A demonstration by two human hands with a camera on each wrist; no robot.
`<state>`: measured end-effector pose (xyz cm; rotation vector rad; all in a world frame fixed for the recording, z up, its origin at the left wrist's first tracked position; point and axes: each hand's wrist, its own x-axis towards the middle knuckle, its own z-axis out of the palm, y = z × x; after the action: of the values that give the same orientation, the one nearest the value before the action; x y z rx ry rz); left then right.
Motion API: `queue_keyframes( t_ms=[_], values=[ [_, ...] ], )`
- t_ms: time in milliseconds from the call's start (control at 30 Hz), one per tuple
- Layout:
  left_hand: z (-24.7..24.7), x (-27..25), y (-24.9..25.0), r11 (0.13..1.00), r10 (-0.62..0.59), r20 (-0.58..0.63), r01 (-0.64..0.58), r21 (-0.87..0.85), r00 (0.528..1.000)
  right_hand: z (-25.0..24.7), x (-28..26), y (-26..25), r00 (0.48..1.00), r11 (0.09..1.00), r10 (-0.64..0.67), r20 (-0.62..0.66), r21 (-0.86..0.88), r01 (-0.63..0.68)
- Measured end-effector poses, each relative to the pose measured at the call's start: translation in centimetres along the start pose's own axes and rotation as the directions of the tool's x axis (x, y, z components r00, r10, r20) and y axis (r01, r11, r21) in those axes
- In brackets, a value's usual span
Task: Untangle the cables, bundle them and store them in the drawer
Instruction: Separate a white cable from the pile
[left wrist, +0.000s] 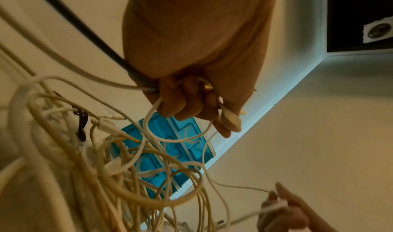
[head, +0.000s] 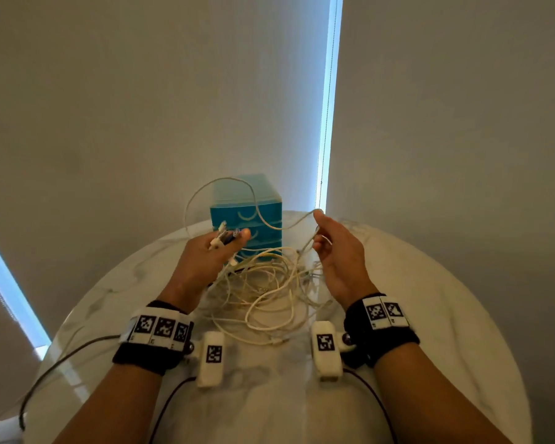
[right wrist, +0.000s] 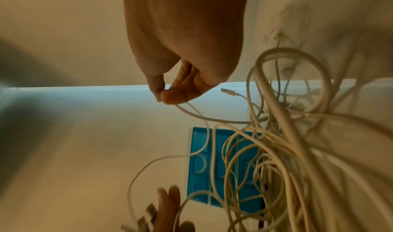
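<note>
A tangle of white cables (head: 263, 293) lies on the round marble table (head: 414, 315), in front of a small blue drawer unit (head: 247, 216) whose drawers are closed. My left hand (head: 225, 243) is raised over the tangle and grips a bunch of cable ends and plugs (left wrist: 230, 119). My right hand (head: 321, 232) pinches one thin white cable (right wrist: 191, 113) between thumb and fingers. That cable arcs in a tall loop (head: 205, 187) from one hand to the other, above the drawer unit.
The drawer unit (right wrist: 223, 168) stands at the table's far edge, against grey blinds (head: 141, 107). Dark wires (head: 61, 357) from my wrist cameras trail over the table's near left side. The table's rim curves away on both sides.
</note>
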<state>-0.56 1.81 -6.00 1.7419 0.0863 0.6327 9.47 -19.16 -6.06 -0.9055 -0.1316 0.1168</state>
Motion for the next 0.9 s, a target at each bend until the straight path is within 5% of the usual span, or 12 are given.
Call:
queue_keyframes(
  t_ms=[233, 333, 500, 567, 633, 733, 900],
  values=[
    [1.1, -1.0, 1.2, 0.99, 0.009, 0.251, -0.043, 0.133, 0.968, 2.1, -1.7, 0.2, 0.953, 0.995, 0.056, 0.298, 0.057, -0.076],
    [1.3, -1.1, 1.2, 0.994, 0.027, 0.265, -0.053, 0.092, 0.964, 2.7, -2.2, 0.0, 0.938, 0.999, 0.039, 0.344, 0.005, -0.043],
    [1.2, -1.1, 1.3, 0.995, 0.091, 0.172, -0.098, 0.033, 0.981, 2.4, -1.9, 0.6, 0.946, 1.0, 0.005, 0.324, -0.014, -0.001],
    [1.1, -1.0, 1.4, 0.993, 0.117, 0.066, -0.118, 0.008, 0.991, 1.9, -1.7, 1.0, 0.944, 0.98, -0.018, 0.331, -0.181, 0.082],
    [0.8, -0.6, 1.4, 0.995, 0.095, -0.05, -0.097, -0.038, 0.994, 1.6, -2.0, 1.2, 0.917, 0.876, -0.04, 0.396, -0.429, 0.223],
    [-0.1, 0.0, 1.0, 0.993, 0.013, -0.186, -0.035, -0.116, 0.983, 1.7, -2.6, 1.5, 0.857, 0.749, 0.031, 0.515, -0.58, 0.321],
    [-1.1, 0.8, 0.2, 0.919, -0.138, -0.188, 0.055, -0.391, 0.973, 2.0, -2.6, 1.8, 0.789, 0.587, 0.085, 0.608, -0.671, 0.454]
  ],
)
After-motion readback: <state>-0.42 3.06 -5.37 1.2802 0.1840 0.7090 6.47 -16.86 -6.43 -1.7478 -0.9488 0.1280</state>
